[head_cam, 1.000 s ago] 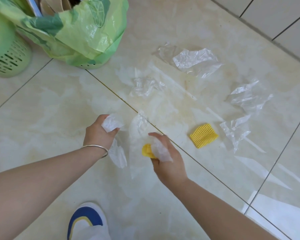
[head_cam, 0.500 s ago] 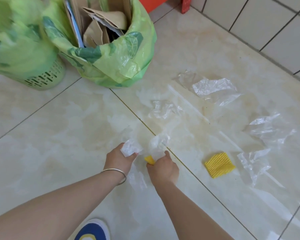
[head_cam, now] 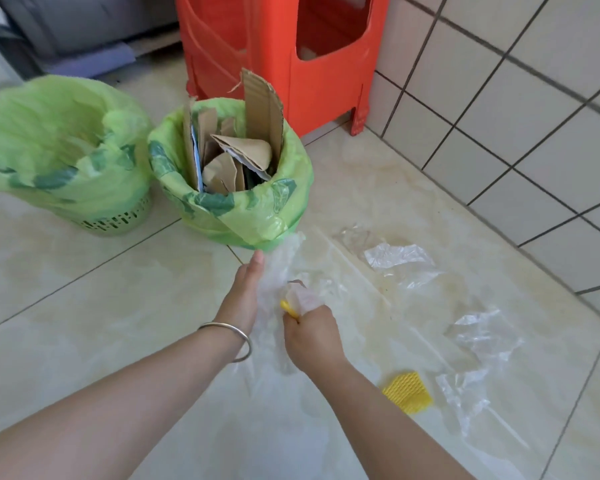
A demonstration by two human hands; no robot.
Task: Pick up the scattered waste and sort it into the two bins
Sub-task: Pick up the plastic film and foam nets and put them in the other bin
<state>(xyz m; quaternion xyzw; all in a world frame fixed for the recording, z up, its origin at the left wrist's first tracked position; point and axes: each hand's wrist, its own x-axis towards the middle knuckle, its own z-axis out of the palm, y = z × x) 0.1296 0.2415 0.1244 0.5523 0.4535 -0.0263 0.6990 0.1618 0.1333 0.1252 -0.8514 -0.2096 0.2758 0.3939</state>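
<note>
Clear plastic film (head_cam: 280,268) between both hands, long axis toward cardboard bin (head_cam: 257,216).

Both bare forearms extend forward and down, hands close together. Left hand (head_cam: 245,289), a silver metal bangle (head_cam: 234,336) on its wrist, has fingers straight and extended. Right hand (head_cam: 310,332) is fisted, fingers curled tight around held material.

Ahead of our hands the cardboard-filled bin (head_cam: 257,209) and the second bin (head_cam: 94,202) stand close together; the orange stool (head_cam: 284,64) blocks behind. Bare floor (head_cam: 84,299) lies open at left.
</note>
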